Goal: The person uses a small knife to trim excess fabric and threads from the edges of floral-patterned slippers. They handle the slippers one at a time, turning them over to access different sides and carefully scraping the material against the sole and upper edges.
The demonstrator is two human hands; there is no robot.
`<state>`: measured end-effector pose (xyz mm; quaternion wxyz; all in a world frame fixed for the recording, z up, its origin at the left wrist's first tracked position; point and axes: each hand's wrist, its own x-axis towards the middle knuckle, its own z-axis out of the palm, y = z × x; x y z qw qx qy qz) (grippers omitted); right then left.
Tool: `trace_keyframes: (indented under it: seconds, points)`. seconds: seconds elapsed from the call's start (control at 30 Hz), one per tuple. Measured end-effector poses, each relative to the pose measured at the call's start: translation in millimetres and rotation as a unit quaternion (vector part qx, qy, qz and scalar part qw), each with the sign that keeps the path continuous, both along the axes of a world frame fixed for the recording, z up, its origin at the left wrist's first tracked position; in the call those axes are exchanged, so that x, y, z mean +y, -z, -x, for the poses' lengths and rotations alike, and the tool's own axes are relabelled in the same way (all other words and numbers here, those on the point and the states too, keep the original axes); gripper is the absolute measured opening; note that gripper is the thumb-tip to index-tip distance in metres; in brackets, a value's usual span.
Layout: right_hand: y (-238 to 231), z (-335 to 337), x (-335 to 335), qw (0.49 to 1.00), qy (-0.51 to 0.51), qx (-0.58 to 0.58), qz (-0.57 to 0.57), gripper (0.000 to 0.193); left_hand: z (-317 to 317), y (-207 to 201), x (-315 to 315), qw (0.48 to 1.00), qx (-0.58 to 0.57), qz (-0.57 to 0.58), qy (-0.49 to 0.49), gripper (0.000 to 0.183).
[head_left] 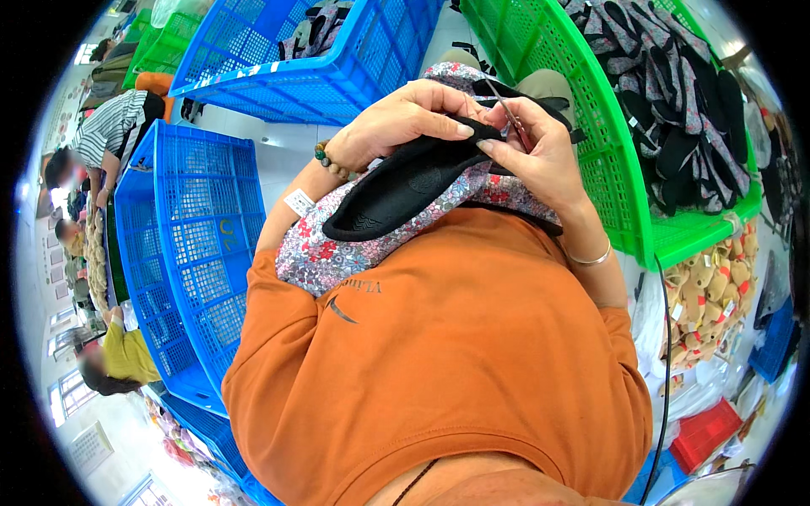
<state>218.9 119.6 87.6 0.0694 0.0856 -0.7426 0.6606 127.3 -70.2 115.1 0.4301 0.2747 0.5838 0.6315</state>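
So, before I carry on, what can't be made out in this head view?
All in the head view:
Grip of the metal tool: mostly covered by the right hand.
Underside of the floral-and-black piece: turned away from the camera.
Far end of the top blue crate: cut off by the picture's upper edge.
Lower layers in the green crate: buried under upper pieces.
Print on the white tag: too small.

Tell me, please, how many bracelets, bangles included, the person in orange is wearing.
2: a beaded bracelet behind the left hand, and a silver bangle below the right hand. Any others would be hidden.
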Motion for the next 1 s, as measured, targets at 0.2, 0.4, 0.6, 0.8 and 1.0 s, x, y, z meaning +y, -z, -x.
trace_keyframes:
  seconds: [0.2,0.4,0.6,0.8,1.0]
  points:
    - [-16.1,6.8,1.5,0.986,-0.023,0.101,-0.131,0.027,5.8,-1.9,4.6,0.993,0.074,0.085,0.033,0.025]
    - [-7.9,15.4,-4.3,0.976,0.027,0.158,-0.148,0.018,8.2,-2.9,6.9,0.976,0.093,0.193,0.041,0.021]
    - [-0.7,7.9,11.7,0.983,0.13,0.092,-0.086,0.021,7.8,10.6,7.9,0.996,0.034,0.082,0.03,0.023]
    - [-10.8,-23.8,6.5,0.914,0.094,0.173,-0.354,0.035,15.9,15.4,6.8,0.985,0.081,0.15,0.039,0.026]
    - [-19.6,-30.5,8.1,0.863,0.092,0.13,-0.48,0.035,15.2,12.4,6.9,0.974,0.117,0.192,0.036,0.02]
